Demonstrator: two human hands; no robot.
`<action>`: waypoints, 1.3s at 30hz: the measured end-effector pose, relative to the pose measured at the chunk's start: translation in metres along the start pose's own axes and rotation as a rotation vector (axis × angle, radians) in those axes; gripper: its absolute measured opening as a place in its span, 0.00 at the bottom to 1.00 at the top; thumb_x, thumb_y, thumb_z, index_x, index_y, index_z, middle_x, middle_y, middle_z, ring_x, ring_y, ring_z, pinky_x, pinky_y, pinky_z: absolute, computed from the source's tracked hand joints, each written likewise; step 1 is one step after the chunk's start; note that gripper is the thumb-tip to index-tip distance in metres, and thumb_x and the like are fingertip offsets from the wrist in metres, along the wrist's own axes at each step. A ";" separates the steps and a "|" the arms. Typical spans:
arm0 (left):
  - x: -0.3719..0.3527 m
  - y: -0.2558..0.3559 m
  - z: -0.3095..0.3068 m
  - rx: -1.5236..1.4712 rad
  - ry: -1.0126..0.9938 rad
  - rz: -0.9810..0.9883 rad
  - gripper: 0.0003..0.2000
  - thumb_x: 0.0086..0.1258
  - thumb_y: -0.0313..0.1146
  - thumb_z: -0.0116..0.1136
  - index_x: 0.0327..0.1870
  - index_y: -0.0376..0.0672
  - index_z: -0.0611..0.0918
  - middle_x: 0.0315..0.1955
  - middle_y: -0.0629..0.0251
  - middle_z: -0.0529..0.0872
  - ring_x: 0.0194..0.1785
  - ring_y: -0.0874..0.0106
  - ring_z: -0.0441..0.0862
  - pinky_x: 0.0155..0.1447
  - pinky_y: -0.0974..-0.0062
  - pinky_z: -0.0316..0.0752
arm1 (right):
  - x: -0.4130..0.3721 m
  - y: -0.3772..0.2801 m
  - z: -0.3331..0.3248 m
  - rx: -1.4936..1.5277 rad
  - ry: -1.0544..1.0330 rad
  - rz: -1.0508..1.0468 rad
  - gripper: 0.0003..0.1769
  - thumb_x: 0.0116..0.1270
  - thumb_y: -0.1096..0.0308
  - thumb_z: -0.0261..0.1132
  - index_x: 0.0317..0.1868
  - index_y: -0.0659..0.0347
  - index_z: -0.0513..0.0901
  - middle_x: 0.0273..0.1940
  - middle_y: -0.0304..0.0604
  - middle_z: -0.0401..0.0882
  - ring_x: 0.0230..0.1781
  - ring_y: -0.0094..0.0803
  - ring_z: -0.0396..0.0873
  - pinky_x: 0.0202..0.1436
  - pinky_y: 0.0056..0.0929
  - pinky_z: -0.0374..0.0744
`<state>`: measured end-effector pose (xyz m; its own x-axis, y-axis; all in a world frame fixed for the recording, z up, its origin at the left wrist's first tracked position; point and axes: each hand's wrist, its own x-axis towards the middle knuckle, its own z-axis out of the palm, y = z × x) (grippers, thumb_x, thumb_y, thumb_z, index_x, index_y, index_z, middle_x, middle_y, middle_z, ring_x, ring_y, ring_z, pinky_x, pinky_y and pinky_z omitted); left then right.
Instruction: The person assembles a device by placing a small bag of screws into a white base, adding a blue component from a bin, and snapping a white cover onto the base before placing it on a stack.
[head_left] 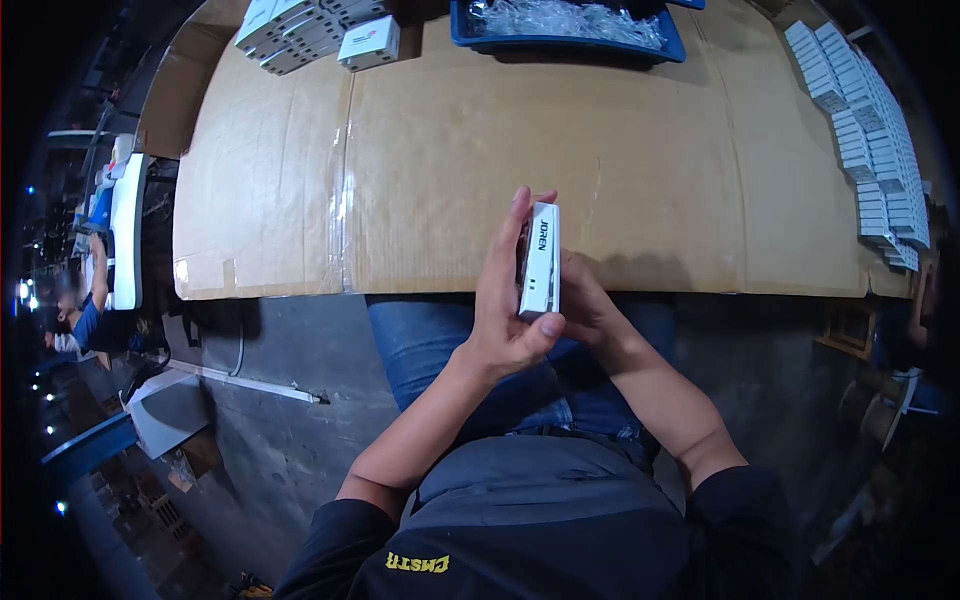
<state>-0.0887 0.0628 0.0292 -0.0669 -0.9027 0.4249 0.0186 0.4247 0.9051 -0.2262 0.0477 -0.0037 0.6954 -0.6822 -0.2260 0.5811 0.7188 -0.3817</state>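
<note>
A small white box (541,262) with dark lettering on its narrow side is held upright between my two hands, over the near edge of the cardboard-covered table. My left hand (498,300) wraps the box from the left, with its thumb across the bottom end and its fingers along the far left side. Against the right side of the box rests my right hand (583,300); its fingers are partly hidden behind the box.
Stacked white boxes (300,32) stand at the back left, beside a single white box (369,43). A blue tray (570,45) holds clear plastic wrapping. More white boxes (868,140) line the right edge. A person (90,315) is at the far left.
</note>
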 end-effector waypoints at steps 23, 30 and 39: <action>-0.010 -0.025 0.000 0.195 0.196 0.067 0.47 0.66 0.58 0.62 0.74 0.24 0.67 0.60 0.39 0.77 0.62 0.50 0.77 0.66 0.56 0.74 | 0.009 0.008 0.025 -0.212 0.443 -0.197 0.23 0.83 0.49 0.61 0.62 0.59 0.78 0.48 0.41 0.85 0.45 0.28 0.87 0.46 0.30 0.86; -0.008 -0.038 -0.009 0.268 0.207 0.179 0.55 0.65 0.77 0.55 0.70 0.23 0.72 0.61 0.38 0.80 0.62 0.47 0.79 0.65 0.52 0.76 | -0.003 0.015 0.059 -0.494 0.400 -0.381 0.35 0.77 0.61 0.72 0.75 0.69 0.69 0.61 0.50 0.80 0.60 0.30 0.82 0.60 0.29 0.82; -0.002 -0.032 -0.007 0.320 0.288 0.146 0.44 0.76 0.67 0.43 0.61 0.22 0.77 0.52 0.39 0.84 0.56 0.47 0.83 0.60 0.55 0.79 | -0.008 0.023 0.054 -0.742 0.386 -0.474 0.28 0.86 0.59 0.59 0.75 0.69 0.73 0.68 0.49 0.79 0.64 0.29 0.79 0.67 0.28 0.77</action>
<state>-0.0825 0.0505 -0.0002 0.1948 -0.7945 0.5752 -0.3056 0.5081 0.8053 -0.1956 0.0768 0.0378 0.1926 -0.9725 -0.1309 0.2579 0.1789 -0.9495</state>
